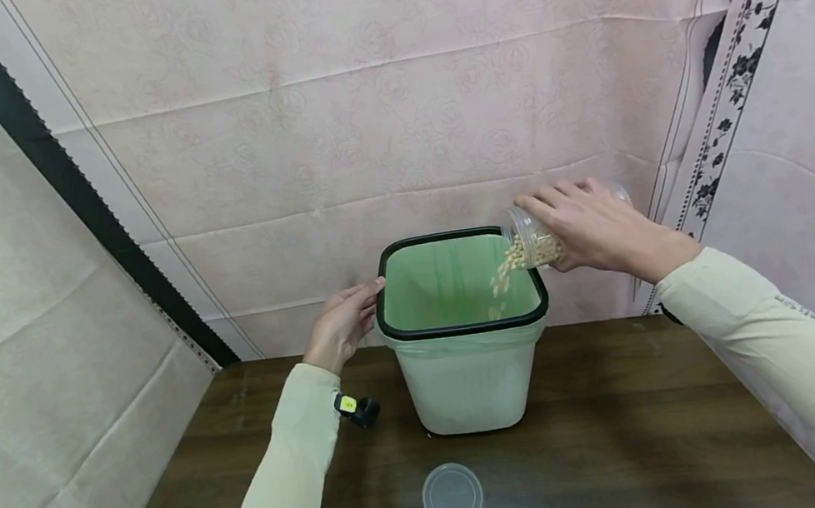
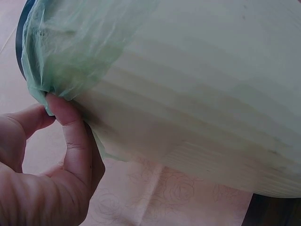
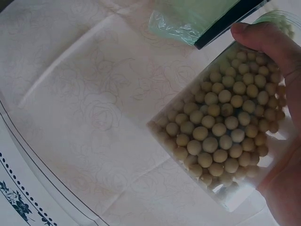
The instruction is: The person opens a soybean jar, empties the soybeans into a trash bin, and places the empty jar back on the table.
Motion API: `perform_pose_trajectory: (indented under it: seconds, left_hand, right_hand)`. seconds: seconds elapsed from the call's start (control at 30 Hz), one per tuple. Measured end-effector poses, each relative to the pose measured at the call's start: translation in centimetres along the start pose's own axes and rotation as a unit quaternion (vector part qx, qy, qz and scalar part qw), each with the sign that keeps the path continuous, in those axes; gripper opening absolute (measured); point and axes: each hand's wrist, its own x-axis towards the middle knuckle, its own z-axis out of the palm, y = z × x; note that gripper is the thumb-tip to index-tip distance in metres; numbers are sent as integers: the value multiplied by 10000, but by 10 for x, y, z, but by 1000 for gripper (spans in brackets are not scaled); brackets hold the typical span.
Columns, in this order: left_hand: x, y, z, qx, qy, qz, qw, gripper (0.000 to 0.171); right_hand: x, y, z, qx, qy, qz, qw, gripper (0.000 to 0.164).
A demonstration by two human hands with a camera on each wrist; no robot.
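A trash can (image 1: 471,381) with a black rim stands on the table, lined with a thin green bag (image 1: 426,281) folded over the rim. At its left corner my left hand (image 1: 346,321) pinches the bag's edge between thumb and fingertips, as the left wrist view shows up close. My right hand (image 1: 589,225) grips a clear plastic jar (image 3: 207,169) tipped over the right side of the rim. Round beige soybeans (image 3: 230,122) lie along the jar's lower side, and a stream of them falls from its mouth into the bag.
A clear round lid (image 1: 453,498) lies on the dark wooden table (image 1: 624,430) in front of the trash can. Pale patterned cloth (image 1: 394,138) hangs close behind it, with more cloth at both sides.
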Motion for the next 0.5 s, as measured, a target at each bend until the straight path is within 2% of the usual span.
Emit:
perform_pose_trajectory:
  seconds: [0.5]
  left_hand:
    - [0, 0, -1, 88, 50, -21, 9999, 33]
  right_hand:
    - [-1, -1, 5, -45, 116, -62, 9999, 100]
